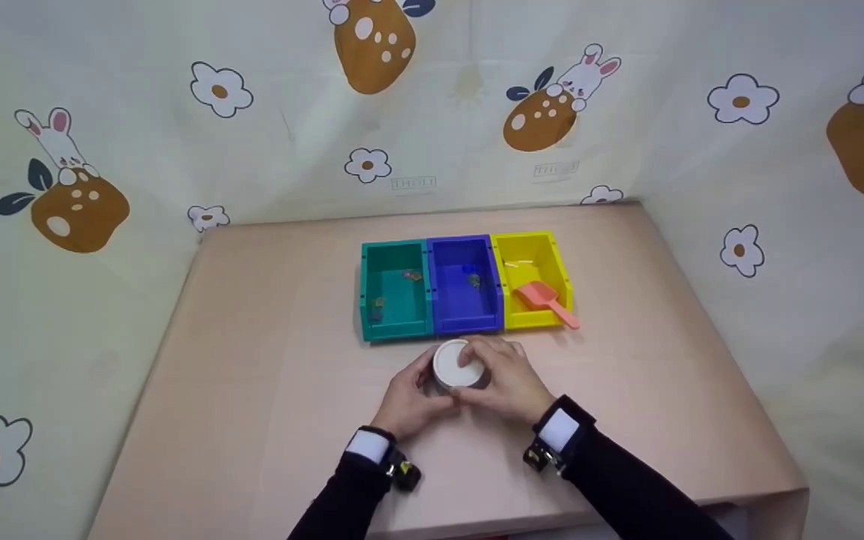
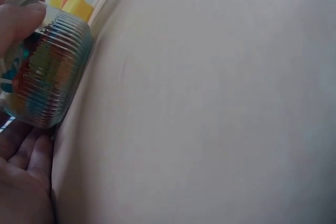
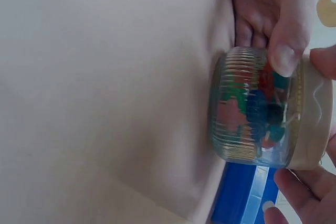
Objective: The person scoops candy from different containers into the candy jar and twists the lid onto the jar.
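A ribbed clear jar (image 3: 244,106) full of small colourful pieces stands on the table in front of the bins. Its cream lid (image 1: 450,361) sits on top. My left hand (image 1: 413,399) holds the jar's glass side, its thumb pressed near the shoulder in the right wrist view. With fingers bent around the lid's edge, my right hand (image 1: 508,381) grips it from the right, one finger lying over the top. Through the ribs the pieces show red, green, blue and pink, their shapes blurred.
Behind the jar stand three joined bins: green (image 1: 396,330), purple (image 1: 468,322) and yellow (image 1: 533,321). Small pieces lie inside them. A pink scoop (image 1: 541,295) rests in the yellow bin, its handle over the front edge. Patterned cloth walls (image 1: 289,165) border the table (image 1: 252,375).
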Motion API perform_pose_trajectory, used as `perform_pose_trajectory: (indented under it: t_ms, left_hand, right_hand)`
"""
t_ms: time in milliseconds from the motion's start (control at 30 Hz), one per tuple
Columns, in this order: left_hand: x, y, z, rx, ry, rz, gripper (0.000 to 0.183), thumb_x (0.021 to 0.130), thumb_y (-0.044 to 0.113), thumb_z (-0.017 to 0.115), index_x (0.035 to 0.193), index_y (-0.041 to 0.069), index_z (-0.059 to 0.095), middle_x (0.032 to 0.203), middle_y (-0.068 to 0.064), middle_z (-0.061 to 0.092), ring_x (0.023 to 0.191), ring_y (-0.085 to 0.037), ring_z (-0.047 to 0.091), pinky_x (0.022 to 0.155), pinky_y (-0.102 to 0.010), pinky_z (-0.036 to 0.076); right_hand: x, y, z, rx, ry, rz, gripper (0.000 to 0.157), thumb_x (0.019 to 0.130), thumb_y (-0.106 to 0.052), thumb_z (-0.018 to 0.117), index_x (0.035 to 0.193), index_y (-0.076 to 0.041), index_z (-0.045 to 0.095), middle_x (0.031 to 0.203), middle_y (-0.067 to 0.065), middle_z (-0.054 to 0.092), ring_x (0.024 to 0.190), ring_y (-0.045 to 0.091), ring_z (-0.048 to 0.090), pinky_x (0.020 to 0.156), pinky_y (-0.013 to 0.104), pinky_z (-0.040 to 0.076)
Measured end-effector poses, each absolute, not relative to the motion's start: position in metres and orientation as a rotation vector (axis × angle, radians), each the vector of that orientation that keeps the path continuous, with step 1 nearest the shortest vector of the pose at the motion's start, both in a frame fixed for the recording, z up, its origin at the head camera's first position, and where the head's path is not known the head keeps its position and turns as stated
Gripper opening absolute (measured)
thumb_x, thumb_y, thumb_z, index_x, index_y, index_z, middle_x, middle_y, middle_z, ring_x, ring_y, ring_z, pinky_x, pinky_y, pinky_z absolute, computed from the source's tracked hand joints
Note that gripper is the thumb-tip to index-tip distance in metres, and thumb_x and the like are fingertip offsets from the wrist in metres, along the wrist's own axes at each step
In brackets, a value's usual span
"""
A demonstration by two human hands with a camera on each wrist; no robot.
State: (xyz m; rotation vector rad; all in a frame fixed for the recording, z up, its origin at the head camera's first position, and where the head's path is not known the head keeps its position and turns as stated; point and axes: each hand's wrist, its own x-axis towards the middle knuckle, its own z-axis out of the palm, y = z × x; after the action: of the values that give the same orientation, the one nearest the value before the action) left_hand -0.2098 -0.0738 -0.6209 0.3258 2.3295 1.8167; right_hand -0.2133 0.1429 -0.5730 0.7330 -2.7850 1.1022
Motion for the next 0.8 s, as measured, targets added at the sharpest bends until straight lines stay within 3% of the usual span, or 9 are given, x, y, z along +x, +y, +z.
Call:
perform_pose_trajectory:
  t_ms: [200, 567, 667, 800]
  left_hand:
    - [-0.209, -0.075, -0.62, 0.319, 2.346, 1.818, 0.092, 0.082, 0.008, 0.093, 0.163, 0.002, 0.05, 0.163, -0.02, 0.057, 0.153, -0.037, 0.053, 0.129, -0.05, 0.041]
    - [-0.21, -0.073, -0.625, 0.345, 2.388, 1.808, 0.091, 0.081, 0.006, 0.09, 0.162, 0.001, 0.05, 0.161, -0.021, 0.059, 0.153, -0.038, 0.054, 0.128, -0.052, 0.042]
    - [-0.209, -0.072, -0.626, 0.374, 2.38, 1.804, 0.091, 0.082, 0.008, 0.09, 0.162, -0.002, 0.047, 0.161, -0.023, 0.058, 0.153, -0.039, 0.053, 0.129, -0.054, 0.041]
    - [-0.208, -0.074, -0.621, 0.388, 2.375, 1.768, 0.096, 0.085, 0.02, 0.093, 0.164, -0.002, 0.043, 0.163, -0.026, 0.054, 0.153, -0.042, 0.052, 0.129, -0.056, 0.041]
  right_hand:
    - [-0.209, 0.137, -0.578, 0.661, -2.76, 1.085, 0.042, 0.087, -0.043, 0.092, 0.109, -0.02, 0.064, 0.148, 0.014, 0.071, 0.139, 0.039, 0.065, 0.117, 0.058, 0.038]
    - [-0.209, 0.134, -0.584, 0.592, -2.748, 1.157, 0.044, 0.086, -0.042, 0.094, 0.108, -0.022, 0.062, 0.152, 0.012, 0.069, 0.142, 0.038, 0.064, 0.12, 0.058, 0.038]
    - [-0.208, 0.135, -0.585, 0.598, -2.761, 1.176, 0.043, 0.087, -0.043, 0.093, 0.108, -0.022, 0.061, 0.159, 0.015, 0.063, 0.148, 0.04, 0.058, 0.123, 0.064, 0.038]
    - [-0.207, 0.141, -0.581, 0.609, -2.785, 1.197, 0.041, 0.092, -0.047, 0.089, 0.113, -0.021, 0.064, 0.168, 0.019, 0.052, 0.16, 0.043, 0.044, 0.128, 0.072, 0.03]
